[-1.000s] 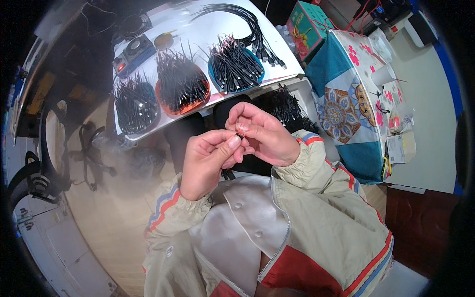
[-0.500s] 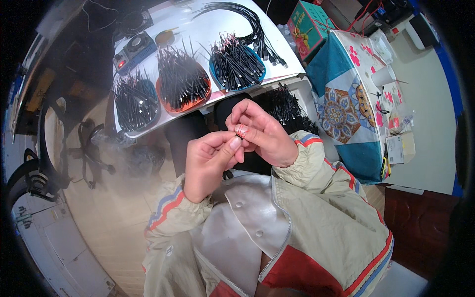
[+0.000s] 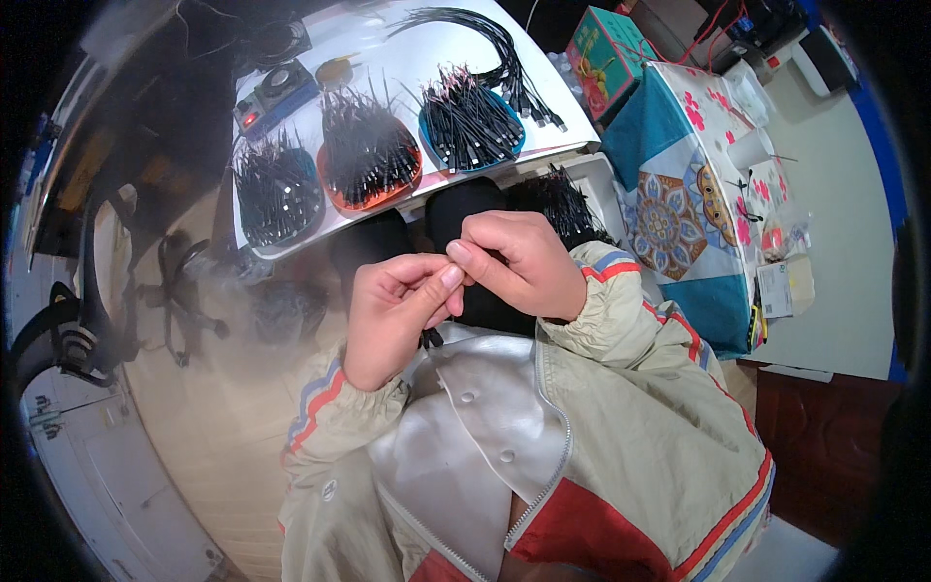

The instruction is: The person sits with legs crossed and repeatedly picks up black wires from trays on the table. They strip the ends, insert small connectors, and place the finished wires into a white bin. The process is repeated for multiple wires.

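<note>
"Black cables [image 3: 470, 126] crowd an orange tray [image 3: 373, 201], a blue tray [image 3: 522, 134] and a third tray [image 3: 312, 210] on the white desk [image 3: 561, 92]. What do the hands have between them?"

"That's covered. The fingertips meet above the lap, and any piece in work sits out of sight at that spot. Small black ends [image 3: 432, 338] show just below the left hand [image 3: 398, 308]; I can't tell whether they belong to something in the pinch."

"How do the fingers stand?"

"Narrow on both sides. The left thumb presses against its bent forefinger, the other fingers curled beneath. On the right hand [image 3: 524, 267] the knuckles ride high, and the thumb reaches across until its tip comes right beside the left one. The right fingers' tips are mostly lost behind the hand itself."

"And the arms?"

"Both bend inward from the beige jacket [image 3: 621, 417], the gathered cuffs leaving the wrists bare. The left hand angles up and to the right; the right hand comes in from the opposite side, somewhat higher."

"Anything else hard to read?"

"Haze softens the left part of the view, so plugs in the third tray run together. More cables lie in a pale tub [image 3: 609, 189] under the desk's edge, its lower part blocked by the right hand and sleeve."
</note>
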`<state>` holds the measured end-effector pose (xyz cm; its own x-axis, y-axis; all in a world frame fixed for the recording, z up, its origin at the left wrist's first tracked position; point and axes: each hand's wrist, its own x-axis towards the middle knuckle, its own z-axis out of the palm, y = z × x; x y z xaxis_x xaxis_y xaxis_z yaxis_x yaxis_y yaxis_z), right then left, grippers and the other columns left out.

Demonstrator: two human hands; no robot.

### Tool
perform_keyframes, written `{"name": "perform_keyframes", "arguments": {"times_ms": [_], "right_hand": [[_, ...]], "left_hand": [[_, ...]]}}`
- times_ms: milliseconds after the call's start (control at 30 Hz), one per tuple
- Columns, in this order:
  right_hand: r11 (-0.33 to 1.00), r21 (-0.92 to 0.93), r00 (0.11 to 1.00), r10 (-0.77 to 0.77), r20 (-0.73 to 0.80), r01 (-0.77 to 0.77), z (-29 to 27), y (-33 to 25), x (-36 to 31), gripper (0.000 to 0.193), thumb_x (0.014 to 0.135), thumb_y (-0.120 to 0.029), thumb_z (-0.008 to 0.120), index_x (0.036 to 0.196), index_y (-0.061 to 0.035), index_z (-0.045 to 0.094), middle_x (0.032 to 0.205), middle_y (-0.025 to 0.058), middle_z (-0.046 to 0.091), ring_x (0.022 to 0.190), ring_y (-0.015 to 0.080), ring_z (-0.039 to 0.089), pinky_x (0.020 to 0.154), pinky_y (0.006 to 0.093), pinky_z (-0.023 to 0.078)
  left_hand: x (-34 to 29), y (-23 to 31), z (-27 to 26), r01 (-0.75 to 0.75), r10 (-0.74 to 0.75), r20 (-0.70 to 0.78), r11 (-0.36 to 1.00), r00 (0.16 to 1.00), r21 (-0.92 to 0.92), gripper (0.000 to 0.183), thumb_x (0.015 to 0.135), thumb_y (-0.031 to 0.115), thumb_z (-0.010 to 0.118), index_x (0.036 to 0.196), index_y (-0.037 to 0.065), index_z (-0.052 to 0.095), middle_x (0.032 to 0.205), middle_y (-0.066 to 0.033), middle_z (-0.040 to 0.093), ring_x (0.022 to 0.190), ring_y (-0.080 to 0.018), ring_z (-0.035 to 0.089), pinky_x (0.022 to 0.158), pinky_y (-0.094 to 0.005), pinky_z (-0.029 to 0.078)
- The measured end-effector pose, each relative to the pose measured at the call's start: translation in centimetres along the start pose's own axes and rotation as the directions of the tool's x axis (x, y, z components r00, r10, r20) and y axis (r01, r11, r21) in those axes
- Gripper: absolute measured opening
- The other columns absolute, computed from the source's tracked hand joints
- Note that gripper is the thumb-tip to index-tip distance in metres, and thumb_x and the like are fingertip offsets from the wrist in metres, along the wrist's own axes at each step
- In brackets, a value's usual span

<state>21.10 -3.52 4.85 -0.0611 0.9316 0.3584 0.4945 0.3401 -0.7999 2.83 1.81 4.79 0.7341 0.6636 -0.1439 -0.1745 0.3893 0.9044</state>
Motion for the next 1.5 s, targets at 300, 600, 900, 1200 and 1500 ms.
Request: {"name": "perform_keyframes", "arguments": {"times_ms": [300, 600, 900, 1200, 1500], "right_hand": [[0.924, 0.235, 0.919, 0.347, -0.186, -0.302, -3.2, -0.1, -0.2, 0.016, 0.096, -0.015, 0.058, 0.087, -0.002, 0.056, 0.074, 0.0048, 0.049, 0.068, 0.0132, 0.047, 0.063, 0.0286, 0.041], [0.83, -0.339, 0.894, -0.437, 0.096, 0.443, -3.2, -1.8, -0.5, 0.042, 0.068, -0.01, 0.079, 0.109, -0.0086, 0.07, 0.097, 0.0037, 0.063, 0.088, 0.0224, 0.06, 0.075, 0.0338, 0.047], [0.801, -0.327, 0.864, -0.481, 0.145, 0.501, -2.9, -2.1, -0.3, 0.027, 0.069, -0.008, 0.07, 0.096, -0.003, 0.068, 0.09, 0.0069, 0.062, 0.083, 0.024, 0.061, 0.07, 0.0341, 0.048], [0.839, -0.26, 0.873, -0.487, 0.036, 0.478, -2.0, -1.6, 0.1, 0.029, 0.065, -0.001, 0.079, 0.089, -0.003, 0.064, 0.084, 0.0076, 0.06, 0.076, 0.0257, 0.059, 0.065, 0.0354, 0.049], [0.924, 0.237, 0.918, 0.21, 0.336, -0.298, -2.7, -1.2, -0.4, 0.009, 0.089, -0.009, 0.066, 0.088, -0.0013, 0.061, 0.084, 0.003, 0.06, 0.076, 0.0114, 0.056, 0.067, 0.0265, 0.045]], "left_hand": [[-1.4, 0.9, -1.0, 0.09, -0.089, 0.035, 0.995, 0.995, -0.036, 0.015, 0.094, 0.007, 0.061, 0.094, -0.006, 0.068, 0.069, -0.0033, 0.061, 0.054, -0.003, 0.041, 0.048, -0.019, 0.029], [-1.6, 1.5, -0.9, 0.119, -0.119, 0.068, 0.993, 0.991, 0.002, 0.015, 0.093, 0.006, 0.061, 0.093, -0.006, 0.069, 0.069, -0.0037, 0.062, 0.053, -0.0026, 0.04, 0.047, -0.0191, 0.028], [-1.7, 2.0, -0.6, 0.139, -0.141, 0.04, 0.988, 0.989, 0.063, 0.015, 0.093, 0.007, 0.062, 0.093, -0.006, 0.069, 0.069, -0.0032, 0.062, 0.054, -0.0017, 0.041, 0.047, -0.0182, 0.029], [-2.2, 2.1, 0.1, 0.028, -0.025, -0.017, 0.974, 1.0, 0.224, 0.016, 0.093, 0.01, 0.064, 0.096, -0.004, 0.07, 0.071, -0.0024, 0.063, 0.058, -0.0033, 0.048, 0.049, -0.0199, 0.034], [-1.8, 0.5, 1.2, -0.555, 0.706, 0.348, 0.076, 0.617, 0.828, 0.02, 0.078, -0.003, 0.069, 0.098, -0.004, 0.063, 0.071, -0.013, 0.06, 0.061, -0.0303, 0.059, 0.054, -0.0368, 0.048]]}}
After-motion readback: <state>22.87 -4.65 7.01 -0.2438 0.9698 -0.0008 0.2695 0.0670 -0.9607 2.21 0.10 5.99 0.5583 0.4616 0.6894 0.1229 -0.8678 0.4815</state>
